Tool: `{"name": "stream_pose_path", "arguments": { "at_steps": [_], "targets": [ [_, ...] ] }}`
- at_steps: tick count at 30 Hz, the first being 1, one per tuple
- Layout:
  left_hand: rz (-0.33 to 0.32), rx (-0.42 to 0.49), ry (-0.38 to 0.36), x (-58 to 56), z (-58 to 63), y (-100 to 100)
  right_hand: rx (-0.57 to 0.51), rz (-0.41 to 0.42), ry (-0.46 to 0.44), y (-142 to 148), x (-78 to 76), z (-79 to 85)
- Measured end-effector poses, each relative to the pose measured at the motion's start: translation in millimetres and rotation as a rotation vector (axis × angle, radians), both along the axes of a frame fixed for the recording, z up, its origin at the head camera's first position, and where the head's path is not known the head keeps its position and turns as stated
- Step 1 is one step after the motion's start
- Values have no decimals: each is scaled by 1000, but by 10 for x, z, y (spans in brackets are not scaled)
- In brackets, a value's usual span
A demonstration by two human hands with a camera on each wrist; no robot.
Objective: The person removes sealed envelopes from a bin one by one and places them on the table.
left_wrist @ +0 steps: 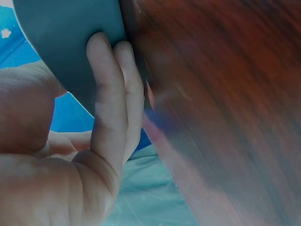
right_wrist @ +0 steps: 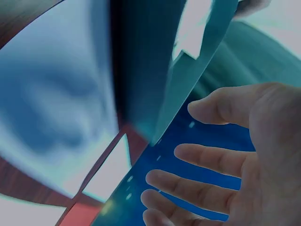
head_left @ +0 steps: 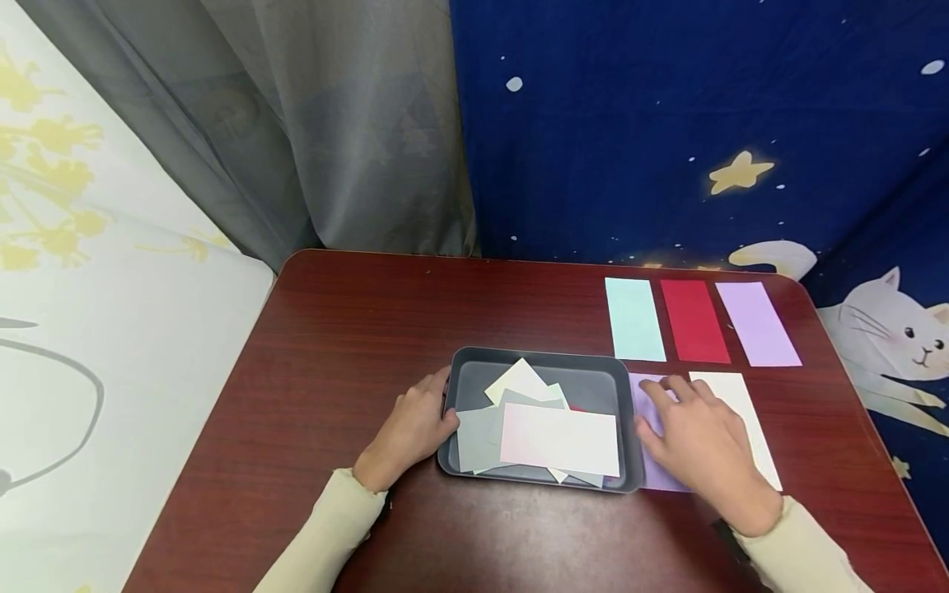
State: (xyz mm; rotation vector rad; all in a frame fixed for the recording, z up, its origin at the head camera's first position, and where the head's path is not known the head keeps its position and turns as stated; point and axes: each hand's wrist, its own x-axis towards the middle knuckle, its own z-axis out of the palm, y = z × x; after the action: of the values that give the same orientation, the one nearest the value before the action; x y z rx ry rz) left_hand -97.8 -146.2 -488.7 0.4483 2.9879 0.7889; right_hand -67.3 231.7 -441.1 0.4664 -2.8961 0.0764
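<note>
Left hand (head_left: 411,424) angles from lower left, thumb and fingers gripping left rim of dark grey tray (head_left: 593,383). Right hand (head_left: 700,436) palm-down over near lilac card (head_left: 658,476), fingers loosely spread, holding nothing; contact unclear. Tray mid-counter (head_left: 371,329), paper cards (head_left: 559,441) piled inside, right edge just beside near lilac card. Mint card (head_left: 636,319), red card (head_left: 695,321), far lilac card (head_left: 759,324) near counter's back edge. Wood surface extends left of tray.

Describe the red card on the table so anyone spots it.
On the brown table, find the grey tray. Beyond its right end, three cards form a row. The red card is the middle one, between a pale green card and a purple card.
</note>
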Motion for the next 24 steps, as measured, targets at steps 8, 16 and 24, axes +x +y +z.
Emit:
{"name": "stream_pose_path", "arguments": {
  "at_steps": [8, 16, 24],
  "targets": [
    [7, -5, -9, 1, 3, 3, -13, 199, 63, -379, -17, -48],
    [9, -1, -11, 0, 0, 4, 6, 337, -50, -638, 10, -165],
    [5, -1, -2, 2, 5, 7, -3, 420, -123, -728, 24, -276]
  ]
}}
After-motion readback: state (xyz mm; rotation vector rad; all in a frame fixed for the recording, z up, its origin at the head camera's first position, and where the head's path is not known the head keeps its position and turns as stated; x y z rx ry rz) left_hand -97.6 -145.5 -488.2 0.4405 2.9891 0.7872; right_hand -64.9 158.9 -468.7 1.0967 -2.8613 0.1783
